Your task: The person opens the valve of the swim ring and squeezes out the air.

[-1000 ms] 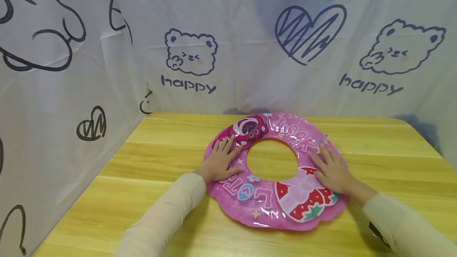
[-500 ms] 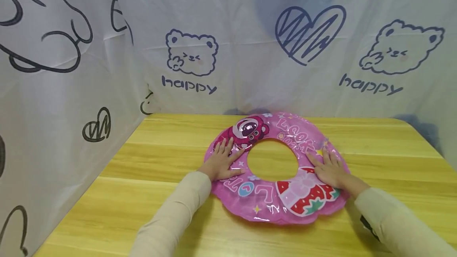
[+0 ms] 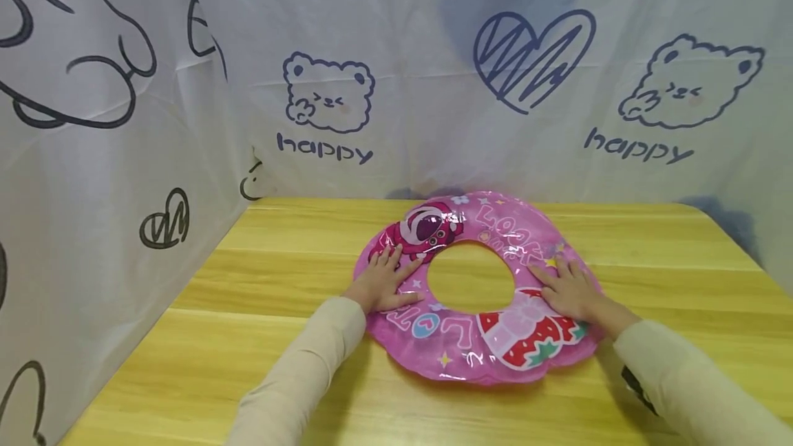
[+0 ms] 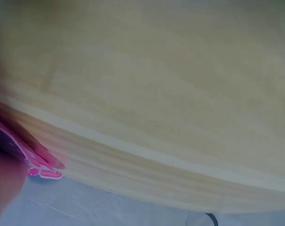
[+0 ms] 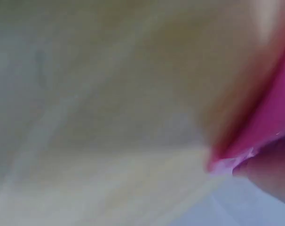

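A pink inflatable swim ring [image 3: 452, 353] lies on the wooden table, printed with a bear, strawberries and lettering. On its left side rests my left hand [image 3: 385, 284], fingers spread over the top. My right hand [image 3: 570, 292] lies flat on the ring's right side, beside the strawberry print, its fingers apart and pointing away from me. In the left wrist view a pink edge of the ring [image 4: 27, 153] shows at the lower left next to the hand. The right wrist view is blurred, with the pink ring [image 5: 269, 117] at its right edge by the hand.
The yellow wood-grain table [image 3: 248, 336] reaches back to a white cloth [image 3: 421, 40] printed with bears, hearts and the word "happy". Another cloth [image 3: 80, 177] hangs along the left side. A dark band [image 3: 638, 389] shows under the right sleeve.
Over the last second the ring's near edge has shifted slightly away from me. Both hands stay on the ring; the right hand has slid slightly inward and the left sleeve has moved right.
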`<control>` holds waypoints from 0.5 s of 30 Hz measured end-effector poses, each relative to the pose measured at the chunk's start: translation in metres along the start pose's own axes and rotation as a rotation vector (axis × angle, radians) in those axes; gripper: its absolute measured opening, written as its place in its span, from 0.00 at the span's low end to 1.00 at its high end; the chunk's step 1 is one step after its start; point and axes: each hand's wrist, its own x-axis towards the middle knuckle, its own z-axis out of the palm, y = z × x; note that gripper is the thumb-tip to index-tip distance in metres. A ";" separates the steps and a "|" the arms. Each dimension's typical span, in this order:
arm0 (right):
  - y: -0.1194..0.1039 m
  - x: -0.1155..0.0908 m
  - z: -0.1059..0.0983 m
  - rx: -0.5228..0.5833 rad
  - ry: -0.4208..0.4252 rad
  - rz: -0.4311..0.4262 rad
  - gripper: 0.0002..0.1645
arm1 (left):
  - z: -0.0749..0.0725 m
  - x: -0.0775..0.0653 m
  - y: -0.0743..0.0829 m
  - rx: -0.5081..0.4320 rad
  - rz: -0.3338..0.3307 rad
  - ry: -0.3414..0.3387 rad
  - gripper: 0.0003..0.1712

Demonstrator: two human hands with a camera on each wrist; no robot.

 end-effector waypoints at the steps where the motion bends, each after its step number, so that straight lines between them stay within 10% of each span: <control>1: -0.003 0.000 -0.002 -0.044 0.022 -0.023 0.29 | 0.001 -0.001 -0.001 -0.003 -0.004 -0.002 0.43; 6: -0.031 -0.007 -0.018 -0.199 0.109 -0.105 0.29 | 0.001 -0.005 -0.001 -0.018 -0.030 -0.009 0.43; 15: -0.119 -0.043 -0.008 -0.028 -0.043 -0.293 0.35 | -0.002 -0.018 0.009 0.026 -0.077 0.018 0.45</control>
